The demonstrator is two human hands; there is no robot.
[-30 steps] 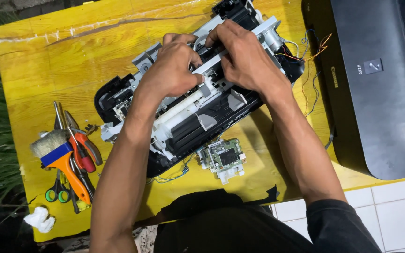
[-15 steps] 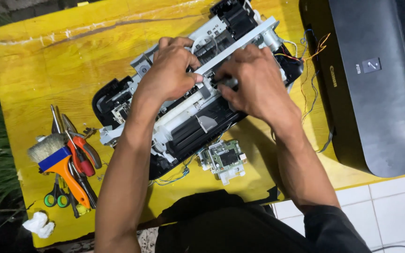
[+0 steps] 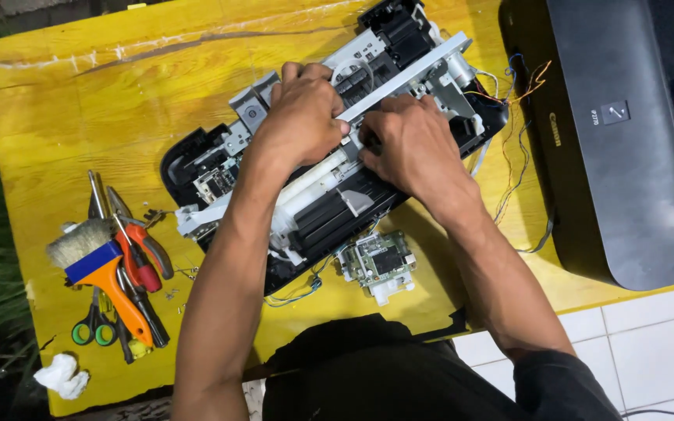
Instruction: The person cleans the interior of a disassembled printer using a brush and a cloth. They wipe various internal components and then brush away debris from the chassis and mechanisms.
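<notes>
Head view, looking down on a yellow table. A dismantled printer chassis lies slantwise across the table's middle, black base underneath, white and grey inner parts exposed, its far end up toward the top right.

Left hand rests on the upper middle of the chassis, knuckles up, fingers curled down together over the grey metal rail and the frame behind it; the fingertips are hidden, so whether they clamp anything cannot be told. Right hand sits just beside it on the right, palm down, fingers bent and pressed together at the white roller shaft; the thumb side touches the rail. The two hands are close, nearly meeting.

A bundle of coloured wires trails from the chassis's far end toward the table's right edge. A small green circuit board with a white connector lies just off the near side of the chassis, tied to it by thin wires.

At the table's left: a paintbrush with an orange handle and a blue band, red-handled pliers, green-handled scissors and dark screwdrivers, all heaped together. A crumpled white tissue lies near the front left corner. A black printer cover fills the right side, overhanging the white floor tiles.
</notes>
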